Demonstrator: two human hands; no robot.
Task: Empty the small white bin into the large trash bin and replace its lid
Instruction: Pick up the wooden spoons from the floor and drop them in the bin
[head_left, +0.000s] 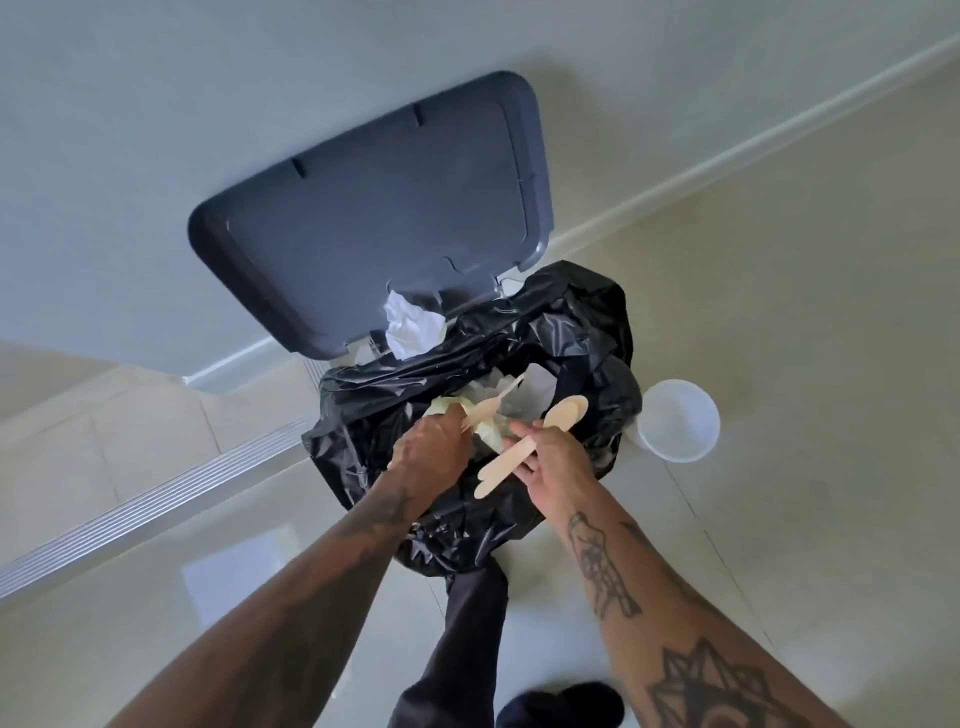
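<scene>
The large trash bin stands open against the wall, its dark grey lid (374, 218) raised and a black liner bag (566, 322) draped over its rim. My left hand (431, 449) reaches into the opening, closed on a wooden fork (491, 405) and pale crumpled trash. My right hand (553, 460) hovers over the bag, pinching a wooden spoon (535, 444). The small white bin (678, 421) sits on the floor just right of the large bin, seen from above, with no lid on it.
A crumpled white paper (413, 325) rests at the lid's hinge. My dark trouser leg (462, 623) and shoe (561, 704) stand in front of the bin. A metal floor strip (156, 493) runs at left. Pale tiled floor extends to the right.
</scene>
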